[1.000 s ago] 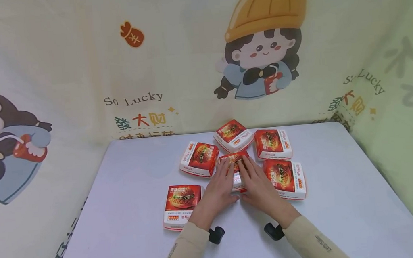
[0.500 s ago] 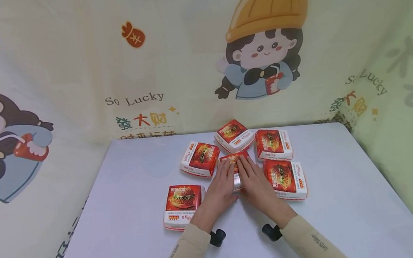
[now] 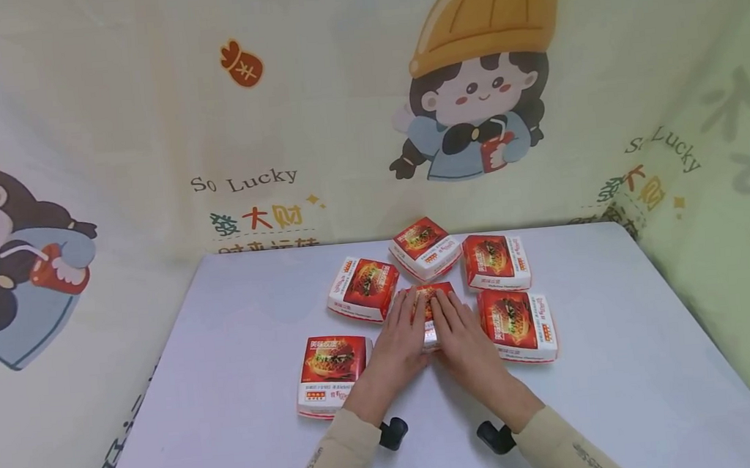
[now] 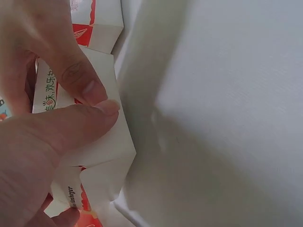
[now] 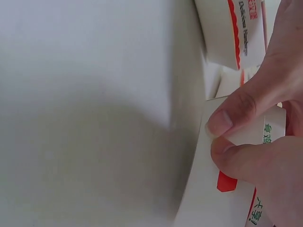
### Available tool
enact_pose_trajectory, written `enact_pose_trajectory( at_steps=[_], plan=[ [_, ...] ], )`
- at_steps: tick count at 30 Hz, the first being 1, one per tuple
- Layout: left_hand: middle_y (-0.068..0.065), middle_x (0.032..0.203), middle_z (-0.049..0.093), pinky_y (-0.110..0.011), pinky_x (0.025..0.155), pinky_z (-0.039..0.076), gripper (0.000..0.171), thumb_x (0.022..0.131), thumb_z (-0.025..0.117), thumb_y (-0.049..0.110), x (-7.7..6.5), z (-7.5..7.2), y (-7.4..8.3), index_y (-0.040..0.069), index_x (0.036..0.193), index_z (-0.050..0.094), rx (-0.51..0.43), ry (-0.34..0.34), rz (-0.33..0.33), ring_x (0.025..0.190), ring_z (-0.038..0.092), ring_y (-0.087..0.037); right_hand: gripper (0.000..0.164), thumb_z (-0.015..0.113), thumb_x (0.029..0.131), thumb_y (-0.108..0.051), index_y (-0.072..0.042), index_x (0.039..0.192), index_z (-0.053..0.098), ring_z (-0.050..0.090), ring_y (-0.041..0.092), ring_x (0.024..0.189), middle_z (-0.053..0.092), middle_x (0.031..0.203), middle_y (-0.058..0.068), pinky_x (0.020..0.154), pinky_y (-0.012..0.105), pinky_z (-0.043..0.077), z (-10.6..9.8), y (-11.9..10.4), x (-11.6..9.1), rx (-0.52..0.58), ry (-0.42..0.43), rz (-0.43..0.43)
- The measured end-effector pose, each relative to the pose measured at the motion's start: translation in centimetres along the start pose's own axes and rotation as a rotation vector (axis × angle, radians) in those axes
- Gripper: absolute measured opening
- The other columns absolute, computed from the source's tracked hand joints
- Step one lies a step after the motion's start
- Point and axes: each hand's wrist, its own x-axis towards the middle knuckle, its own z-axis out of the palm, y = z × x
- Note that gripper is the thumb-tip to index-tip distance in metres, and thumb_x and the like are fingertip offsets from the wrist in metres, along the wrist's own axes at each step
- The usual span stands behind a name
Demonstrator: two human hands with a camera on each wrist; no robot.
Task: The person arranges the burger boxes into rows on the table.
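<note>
A red and white hamburger box (image 3: pixel 434 292) stands in the middle of the group, under both hands. My left hand (image 3: pixel 397 350) holds its left half, fingers on the printed lid and thumb on the front wall. On the right half, my right hand (image 3: pixel 466 344) grips the same way. Both wrist views show the thumbs side by side, pressing the white front of the box (image 4: pixel 97 142). A red tab (image 5: pixel 227 181) shows beside the right thumb. The hands cover much of the lid.
Similar hamburger boxes surround it: one (image 3: pixel 330 360) at the left front, one (image 3: pixel 364 288) at the left back, one (image 3: pixel 424 245) behind, and two on the right, a far one (image 3: pixel 496 261) and a nearer one (image 3: pixel 517 323). All stand on the white table (image 3: pixel 229 392).
The middle box's far edge has shifted slightly towards me. A bit of red at its front, seen earlier between the thumbs, no longer shows in the head view. The other boxes stay put.
</note>
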Motion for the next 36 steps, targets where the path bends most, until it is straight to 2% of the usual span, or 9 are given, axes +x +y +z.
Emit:
enact_pose_trajectory(
  at_steps=[4,14,20,26,36],
  plan=[
    [-0.013,0.163,0.023,-0.041,0.120,0.034,0.097,0.083,0.079,0.039,-0.4,-0.1,0.1,0.006,0.156,0.025,0.033,0.013,0.014,0.153,0.020,-0.032,0.092,0.086,0.076,-0.022,-0.003,0.152,0.037,0.030,0.038,0.148,0.035,0.159,0.017,0.113,0.056,0.038,-0.1,-0.4,-0.4,-0.004,0.012,0.005],
    [-0.009,0.165,0.021,-0.039,0.123,0.027,0.094,0.086,0.075,0.039,-1.7,-0.6,0.3,0.009,0.158,0.022,0.121,-0.006,0.047,0.154,0.017,-0.028,0.095,0.086,0.075,-0.026,-0.003,0.152,0.036,0.029,0.035,0.150,0.034,0.160,0.016,0.115,0.052,0.037,-0.5,-1.0,-1.4,0.024,-0.001,0.012],
    [-0.008,0.165,0.022,-0.038,0.123,0.027,0.095,0.085,0.077,0.038,-2.5,-0.9,0.1,0.010,0.158,0.022,0.137,0.012,0.068,0.154,0.017,-0.028,0.094,0.086,0.076,-0.027,-0.001,0.152,0.036,0.028,0.036,0.150,0.032,0.160,0.017,0.116,0.051,0.036,-1.1,-1.0,-1.8,0.081,0.002,-0.007],
    [-0.008,0.165,0.022,-0.038,0.123,0.028,0.095,0.085,0.076,0.038,-3.4,-1.1,0.2,0.010,0.158,0.022,0.121,0.001,0.083,0.154,0.016,-0.027,0.100,0.088,0.074,-0.029,-0.002,0.153,0.033,0.022,0.035,0.152,0.025,0.163,0.016,0.116,0.051,0.036,-1.5,-0.7,-2.2,0.108,-0.046,-0.014],
    [-0.010,0.165,0.023,-0.038,0.123,0.027,0.098,0.083,0.078,0.039,-5.0,-0.8,0.7,0.007,0.157,0.022,0.163,-0.006,0.075,0.154,0.017,-0.028,0.100,0.089,0.073,-0.028,-0.003,0.153,0.034,0.024,0.034,0.152,0.027,0.163,0.014,0.114,0.049,0.038,-1.3,-1.4,-3.2,0.120,-0.058,-0.024]
  ],
)
